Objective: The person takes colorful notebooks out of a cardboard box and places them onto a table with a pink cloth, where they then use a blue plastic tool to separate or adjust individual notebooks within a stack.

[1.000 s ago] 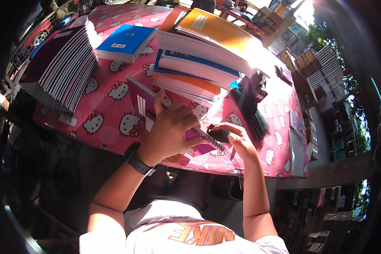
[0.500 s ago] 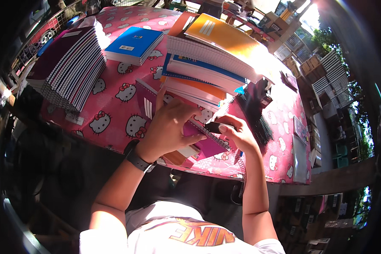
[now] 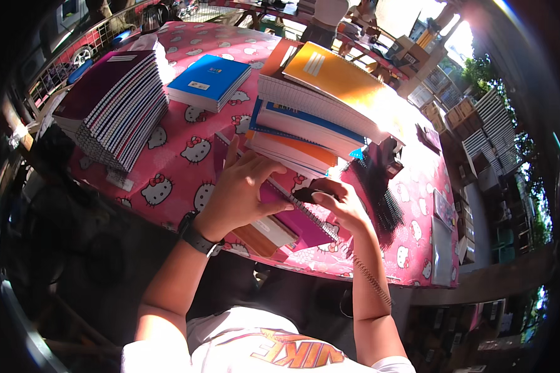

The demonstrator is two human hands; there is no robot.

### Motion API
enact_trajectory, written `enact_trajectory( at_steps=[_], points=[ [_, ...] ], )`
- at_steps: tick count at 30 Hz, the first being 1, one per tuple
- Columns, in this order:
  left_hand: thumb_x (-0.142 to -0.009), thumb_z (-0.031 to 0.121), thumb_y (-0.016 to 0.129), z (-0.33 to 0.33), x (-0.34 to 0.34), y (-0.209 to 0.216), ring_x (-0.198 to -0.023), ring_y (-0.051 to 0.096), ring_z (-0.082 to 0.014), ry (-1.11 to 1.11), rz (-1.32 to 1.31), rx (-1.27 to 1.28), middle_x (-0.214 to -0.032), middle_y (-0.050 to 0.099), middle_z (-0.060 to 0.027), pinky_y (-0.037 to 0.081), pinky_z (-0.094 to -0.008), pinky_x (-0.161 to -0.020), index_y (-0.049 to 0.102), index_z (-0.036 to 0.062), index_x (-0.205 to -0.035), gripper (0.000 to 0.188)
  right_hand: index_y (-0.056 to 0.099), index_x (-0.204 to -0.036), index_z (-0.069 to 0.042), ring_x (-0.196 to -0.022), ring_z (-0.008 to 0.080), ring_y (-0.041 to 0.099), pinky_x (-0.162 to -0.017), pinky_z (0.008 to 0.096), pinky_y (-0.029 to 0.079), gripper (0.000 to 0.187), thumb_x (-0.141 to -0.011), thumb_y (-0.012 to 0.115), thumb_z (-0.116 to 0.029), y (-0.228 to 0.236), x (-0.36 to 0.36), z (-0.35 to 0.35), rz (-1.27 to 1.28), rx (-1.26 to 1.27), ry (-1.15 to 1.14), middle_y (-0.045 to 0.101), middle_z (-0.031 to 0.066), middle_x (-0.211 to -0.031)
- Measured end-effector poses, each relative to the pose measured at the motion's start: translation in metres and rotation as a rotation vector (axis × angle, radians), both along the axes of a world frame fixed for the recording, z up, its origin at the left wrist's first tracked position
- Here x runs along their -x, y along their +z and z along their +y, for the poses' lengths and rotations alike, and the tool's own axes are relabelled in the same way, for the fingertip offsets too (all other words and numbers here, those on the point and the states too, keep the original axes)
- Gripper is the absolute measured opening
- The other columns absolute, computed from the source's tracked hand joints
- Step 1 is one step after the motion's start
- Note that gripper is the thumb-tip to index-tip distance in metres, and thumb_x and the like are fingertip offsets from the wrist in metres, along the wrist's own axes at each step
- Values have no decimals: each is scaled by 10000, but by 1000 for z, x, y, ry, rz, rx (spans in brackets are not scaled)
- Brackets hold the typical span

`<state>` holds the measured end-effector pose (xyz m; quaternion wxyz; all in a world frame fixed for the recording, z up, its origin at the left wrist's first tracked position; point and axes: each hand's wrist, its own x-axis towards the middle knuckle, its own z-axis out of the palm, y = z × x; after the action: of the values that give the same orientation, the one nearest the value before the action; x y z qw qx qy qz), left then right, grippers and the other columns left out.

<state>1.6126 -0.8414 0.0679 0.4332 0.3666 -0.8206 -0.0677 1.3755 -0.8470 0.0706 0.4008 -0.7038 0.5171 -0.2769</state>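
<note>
A purple notebook (image 3: pixel 310 229) lies slanted before me at the table's near side, a spiral along its edge. My left hand (image 3: pixel 242 189) rests on it, fingers and thumb spread apart. At the spiral edge, my right hand (image 3: pixel 348 208) grips a small black tool (image 3: pixel 310 191) whose exact kind is hidden by the fingers. From the notebook's lower right end a loose coil of spiral wire (image 3: pixel 370 276) trails down along my right forearm. A brown wooden block (image 3: pixel 255 239) with a pale top sits beside the notebook, below my left hand.
A tall stack of purple spiral notebooks (image 3: pixel 121 105) stands at left, a blue pile (image 3: pixel 208 81) behind. Mixed notebooks (image 3: pixel 317 115) are stacked just beyond my hands. Black coils (image 3: pixel 382 208) lie at right on the pink patterned tablecloth (image 3: pixel 162 214). A person (image 3: pixel 330 15) stands far off.
The view has shifted slightly, so the table sits lower. The loose coil now swings out across my right forearm. My right hand has turned a little with the black tool; my left hand stays on the notebook.
</note>
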Motion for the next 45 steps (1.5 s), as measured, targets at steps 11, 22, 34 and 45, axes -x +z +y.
enact_trajectory(
  at_steps=[11,22,34,45],
  points=[
    [-535,293,819,-2,-2,-6,-835,568,-192,4,90,22,-811,592,-3,163,-567,-1043,572,119,-1002,556,588,-1017,9,-816,154,543,-712,274,432,577,-755,595,-505,13,-25,-1,-651,9,390,612,73,-873],
    [-538,299,819,4,-4,3,-1085,493,-258,-30,90,-38,-1230,480,-75,205,-566,-1025,366,114,-1297,904,566,-1020,45,-885,150,549,-715,245,415,777,-708,524,-666,4,-24,-15,-378,-65,224,603,94,-945],
    [-686,154,763,-48,-47,-53,-1050,502,-146,-271,982,-529,-1149,535,-60,364,-334,-933,456,67,-1230,630,554,-1043,25,-817,132,523,-711,249,414,551,-798,557,-468,-1,-36,-21,-391,28,256,592,71,-962],
    [-742,90,720,-28,-17,-71,-804,536,-52,-452,1059,-727,-883,591,24,430,-208,-729,534,57,-1055,365,561,-1058,23,-886,147,536,-776,264,413,573,-822,518,-498,-13,-12,-13,-308,25,182,602,90,-960]
  ],
)
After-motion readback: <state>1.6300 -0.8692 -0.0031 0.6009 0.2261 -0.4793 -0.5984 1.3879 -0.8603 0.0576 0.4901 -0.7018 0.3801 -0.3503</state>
